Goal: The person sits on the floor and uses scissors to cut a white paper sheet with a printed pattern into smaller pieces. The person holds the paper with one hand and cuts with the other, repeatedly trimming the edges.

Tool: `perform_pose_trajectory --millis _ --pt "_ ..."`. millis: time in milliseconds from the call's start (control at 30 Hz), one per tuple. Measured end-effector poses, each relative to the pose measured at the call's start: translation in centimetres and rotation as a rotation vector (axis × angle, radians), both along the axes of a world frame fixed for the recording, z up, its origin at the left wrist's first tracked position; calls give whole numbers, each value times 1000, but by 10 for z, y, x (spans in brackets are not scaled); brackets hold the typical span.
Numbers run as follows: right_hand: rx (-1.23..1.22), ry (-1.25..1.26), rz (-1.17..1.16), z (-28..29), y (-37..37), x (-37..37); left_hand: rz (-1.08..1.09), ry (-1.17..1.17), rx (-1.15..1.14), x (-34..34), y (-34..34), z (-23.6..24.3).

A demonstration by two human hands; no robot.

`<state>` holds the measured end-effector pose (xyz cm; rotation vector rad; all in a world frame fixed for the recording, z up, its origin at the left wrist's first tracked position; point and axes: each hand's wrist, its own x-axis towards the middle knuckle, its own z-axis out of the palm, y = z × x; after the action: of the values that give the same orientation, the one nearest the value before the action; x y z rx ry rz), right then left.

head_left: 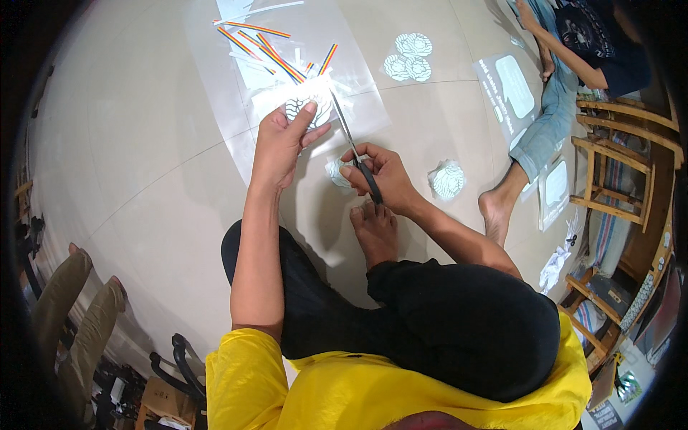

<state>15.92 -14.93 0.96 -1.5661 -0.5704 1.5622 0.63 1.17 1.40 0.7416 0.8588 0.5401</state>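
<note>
My left hand [287,140] pinches a white sheet [307,110] printed with dark wavy lines, its thumb on the front. My right hand [380,175] grips long scissors [346,122] with black handles, whose blades reach up to the right edge of that sheet. Partly hidden behind my right hand lies a pale patterned cutout [335,172]. Just beyond both hands, rainbow-striped strips [272,54] and white scraps lie on a large translucent sheet [215,100].
Cutout piles [408,57] and a single cutout [448,179] lie on the floor. Another person [545,115] sits at the right beside printed sheets [505,93] and wooden chairs [613,172]. Two khaki-covered legs [72,308] and a cardboard box [168,401] are at the lower left.
</note>
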Motion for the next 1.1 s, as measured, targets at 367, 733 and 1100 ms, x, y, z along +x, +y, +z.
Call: perform_pose_trajectory --millis 367,733,1100 --pt "-15 -3 -2 1 -4 2 -8 -7 -6 2 -2 4" --pt "47 -19 -44 4 7 4 -40 -12 -3 4 -8 -1" --pt "41 12 -78 -1 9 6 -52 3 -11 7 -11 -2"
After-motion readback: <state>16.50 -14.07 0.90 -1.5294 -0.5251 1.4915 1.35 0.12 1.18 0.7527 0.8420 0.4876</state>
